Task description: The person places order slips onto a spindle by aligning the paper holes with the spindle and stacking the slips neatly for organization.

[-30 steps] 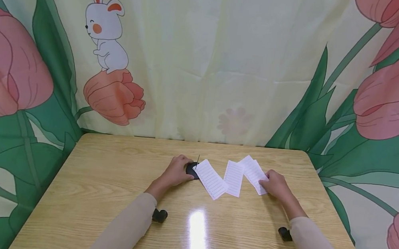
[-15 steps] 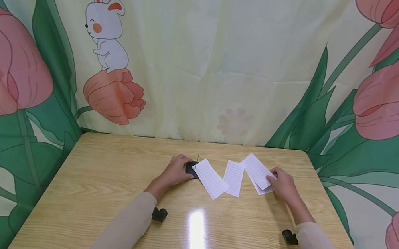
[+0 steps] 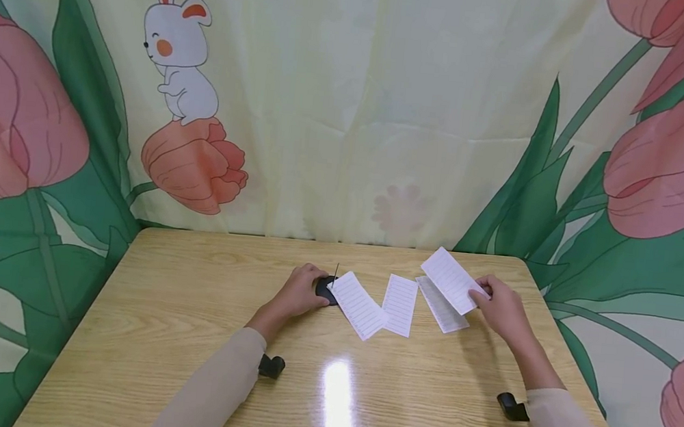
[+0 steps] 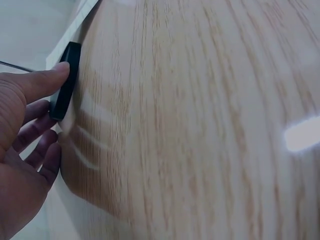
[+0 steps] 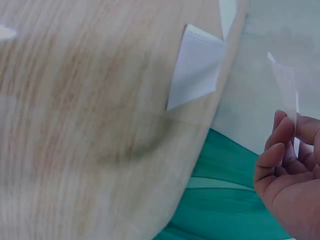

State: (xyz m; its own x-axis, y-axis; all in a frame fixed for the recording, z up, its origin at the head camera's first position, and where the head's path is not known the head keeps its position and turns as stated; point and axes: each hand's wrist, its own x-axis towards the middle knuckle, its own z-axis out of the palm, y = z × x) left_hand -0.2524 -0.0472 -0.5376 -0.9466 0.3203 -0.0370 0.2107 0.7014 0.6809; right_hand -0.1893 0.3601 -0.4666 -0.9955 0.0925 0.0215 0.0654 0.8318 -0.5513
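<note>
At the back of the table, my left hand [image 3: 302, 291] grips the round black base of a receipt spike [image 3: 327, 292], its thin needle pointing up. In the left wrist view the thumb lies along the edge of the base [image 4: 67, 82]. A lined paper slip [image 3: 360, 306] overlaps the base's right side. Beside it lies a second slip [image 3: 400, 306]. My right hand [image 3: 501, 310] pinches another lined slip [image 3: 450, 279] by its right end, raised and tilted. Under that one, a further slip [image 3: 435, 309] rests on the wood; the right wrist view shows this slip [image 5: 195, 70] too.
The wooden table [image 3: 182, 335] ends at the back against a curtain [image 3: 328, 102] printed with tulips and a rabbit. Black wrist cameras [image 3: 271, 366] sit by both cuffs. A bright light reflection [image 3: 340, 406] crosses the front of the tabletop.
My right hand has moved right and lifted one slip off the right-hand pair, leaving the lower slip in view on the table. The left hand stays on the receipt spike.
</note>
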